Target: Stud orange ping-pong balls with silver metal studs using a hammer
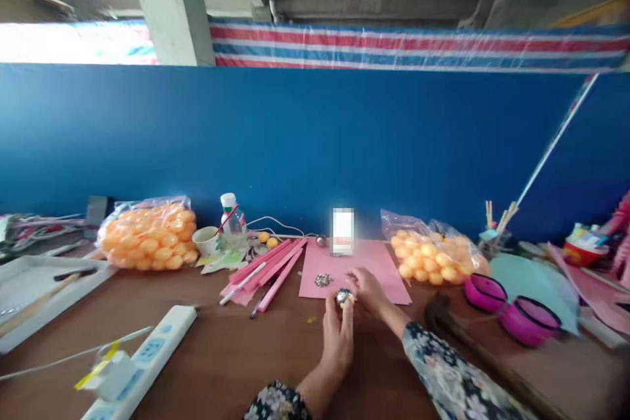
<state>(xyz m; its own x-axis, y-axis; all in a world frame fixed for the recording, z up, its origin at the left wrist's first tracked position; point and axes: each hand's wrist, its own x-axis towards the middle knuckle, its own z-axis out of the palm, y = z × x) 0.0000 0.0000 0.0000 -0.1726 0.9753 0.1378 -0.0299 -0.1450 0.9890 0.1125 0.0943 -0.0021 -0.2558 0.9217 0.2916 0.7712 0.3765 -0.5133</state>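
My left hand grips a small shiny silver ball between thumb and fingers, just over the near edge of a pink sheet. Some yellow shows on the ball's lower side. Close by on the right, my right hand hovers over the sheet with its fingers bent together; whatever sits at the fingertips is too small to make out. A little heap of silver pieces lies on the sheet to the left of both hands. Farther back rests another silver ball, beside a blurred-out upright object.
Bags of orange balls stand at left and right. Pink strips, a paper cup and a bottle lie left. A power strip is front left; magenta cups and a dark wooden stick are right.
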